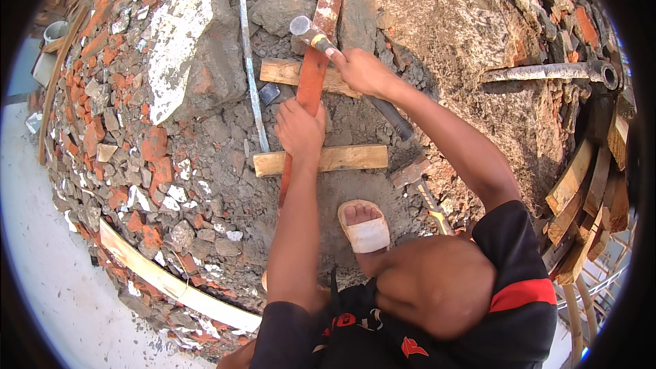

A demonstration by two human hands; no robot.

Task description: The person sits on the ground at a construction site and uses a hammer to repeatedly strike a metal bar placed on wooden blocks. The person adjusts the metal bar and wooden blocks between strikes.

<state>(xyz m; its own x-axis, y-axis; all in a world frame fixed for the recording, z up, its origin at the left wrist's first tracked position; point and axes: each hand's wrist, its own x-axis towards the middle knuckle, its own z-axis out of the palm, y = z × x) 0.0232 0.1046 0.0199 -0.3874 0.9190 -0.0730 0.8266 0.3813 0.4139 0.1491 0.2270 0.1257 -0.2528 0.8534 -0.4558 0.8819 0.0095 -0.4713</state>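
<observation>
My left hand [299, 128] is closed round a long, narrow red-brown board [313, 76], which slants away from me across two pale wood pieces. The far wood piece [282, 71] and the near wood piece [352, 157] lie crosswise on the rubble. My right hand [362, 74] grips a hammer [301, 26] by its handle, close to the head. The hammer's head is over the far part of the board; I cannot tell whether they touch. Its dark grip end sticks out below my right hand.
A second hammer [410, 172] lies beside my sandalled foot [365, 225]. Left stands a big white-faced concrete chunk [188, 48] amid broken brick, with a thin pale-blue strip [251, 61] alongside. Rightward are a rusty pipe [547, 74] and stacked wood offcuts [581, 198]. A pale plank [171, 283] lies lower left.
</observation>
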